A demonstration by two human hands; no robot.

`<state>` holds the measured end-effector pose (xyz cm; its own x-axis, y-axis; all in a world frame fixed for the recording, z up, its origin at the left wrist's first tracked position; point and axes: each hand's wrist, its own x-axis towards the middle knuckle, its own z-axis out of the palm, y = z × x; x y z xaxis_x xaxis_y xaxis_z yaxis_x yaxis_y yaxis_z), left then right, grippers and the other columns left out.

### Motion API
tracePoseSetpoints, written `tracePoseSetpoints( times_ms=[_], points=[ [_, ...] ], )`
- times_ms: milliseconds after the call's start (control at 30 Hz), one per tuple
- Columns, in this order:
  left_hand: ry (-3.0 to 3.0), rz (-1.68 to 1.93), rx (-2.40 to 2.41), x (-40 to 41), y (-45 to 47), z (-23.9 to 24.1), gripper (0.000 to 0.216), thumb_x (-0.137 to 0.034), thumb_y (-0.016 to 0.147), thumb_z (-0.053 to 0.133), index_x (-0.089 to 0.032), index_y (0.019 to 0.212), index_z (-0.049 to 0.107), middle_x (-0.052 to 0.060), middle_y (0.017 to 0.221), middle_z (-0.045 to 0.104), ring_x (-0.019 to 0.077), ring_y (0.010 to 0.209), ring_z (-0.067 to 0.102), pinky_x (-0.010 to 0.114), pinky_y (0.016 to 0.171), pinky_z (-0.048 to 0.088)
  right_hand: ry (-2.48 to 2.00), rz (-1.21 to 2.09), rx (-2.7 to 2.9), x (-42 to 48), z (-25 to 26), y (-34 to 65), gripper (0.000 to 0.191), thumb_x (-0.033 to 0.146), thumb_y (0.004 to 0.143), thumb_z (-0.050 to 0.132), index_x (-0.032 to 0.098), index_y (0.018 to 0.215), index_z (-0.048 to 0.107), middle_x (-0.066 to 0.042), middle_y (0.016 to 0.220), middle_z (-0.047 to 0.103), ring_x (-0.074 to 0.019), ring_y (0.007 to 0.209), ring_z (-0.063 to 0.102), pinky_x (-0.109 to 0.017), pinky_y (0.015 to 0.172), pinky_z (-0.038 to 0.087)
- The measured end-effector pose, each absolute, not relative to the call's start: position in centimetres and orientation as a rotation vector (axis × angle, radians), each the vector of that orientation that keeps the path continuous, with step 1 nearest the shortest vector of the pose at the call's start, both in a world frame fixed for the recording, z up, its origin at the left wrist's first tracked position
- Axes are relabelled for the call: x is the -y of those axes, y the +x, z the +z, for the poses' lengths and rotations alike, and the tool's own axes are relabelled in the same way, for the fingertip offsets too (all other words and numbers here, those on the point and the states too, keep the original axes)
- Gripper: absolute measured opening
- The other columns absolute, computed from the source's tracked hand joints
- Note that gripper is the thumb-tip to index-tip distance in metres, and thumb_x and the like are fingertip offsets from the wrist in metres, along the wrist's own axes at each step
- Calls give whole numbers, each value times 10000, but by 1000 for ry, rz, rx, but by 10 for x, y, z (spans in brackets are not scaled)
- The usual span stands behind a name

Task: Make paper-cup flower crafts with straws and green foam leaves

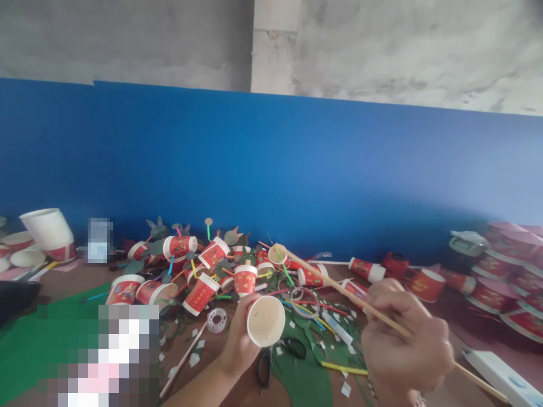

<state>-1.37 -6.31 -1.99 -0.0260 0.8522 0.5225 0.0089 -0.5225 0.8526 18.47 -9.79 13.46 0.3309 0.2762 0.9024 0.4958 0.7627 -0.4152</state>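
- L hand (242, 334) closes its fingers round side of paper cup (266, 321), mouth toward camera
- R hand (405, 336) is curled tight round thin stick (314, 270)
- Nr L hand: scissors (265, 353), tape roll (220, 328)
- Behind: many red cups (201, 295)

Lone head view: above and behind left grip (238, 334) and right grip (403, 339), close, facing forward-down over surface (91, 278) toward blue panel (271, 161).
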Motion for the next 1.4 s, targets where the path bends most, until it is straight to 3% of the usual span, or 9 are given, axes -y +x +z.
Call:
tracePoseSetpoints(
  times_ms=[100,233,367,600,1400],
  points=[
    [1574,1628,-942,64,-12,-14,517,-184,691,718,-212,1153,489,79,1096,611,220,953,604,348,857,499,-827,-42,1371,105,130,181,335,254,862,500,222,537,428,26,498,401,-133,471,427,-302,502,366],
    [1590,1675,-1009,65,-11,-6,460,-194,684,708,-222,1094,503,47,1023,641,231,940,611,373,836,519,-844,260,1508,110,128,168,362,309,924,352,207,618,515,0,530,485,-138,506,492,-285,483,371],
    [1543,1672,-1009,65,-11,-1,384,-210,712,671,-255,1059,515,29,950,667,225,840,641,384,777,555,-694,371,1446,108,129,165,381,254,944,303,209,606,472,11,507,468,-123,479,479,-283,482,380],
    [1558,1720,-983,63,-12,-10,489,-196,669,730,-228,1101,503,41,1017,641,215,905,616,353,836,507,-795,289,1762,102,127,160,374,226,954,289,207,600,410,20,528,458,-109,491,434,-263,492,320],
    [1628,1680,-898,67,-12,-11,432,-289,739,687,-196,1117,502,99,1057,597,246,961,587,396,876,469,-861,-64,2084,87,115,135,319,168,919,312,214,606,348,36,520,397,-104,468,353,-244,491,249]
  ],
)
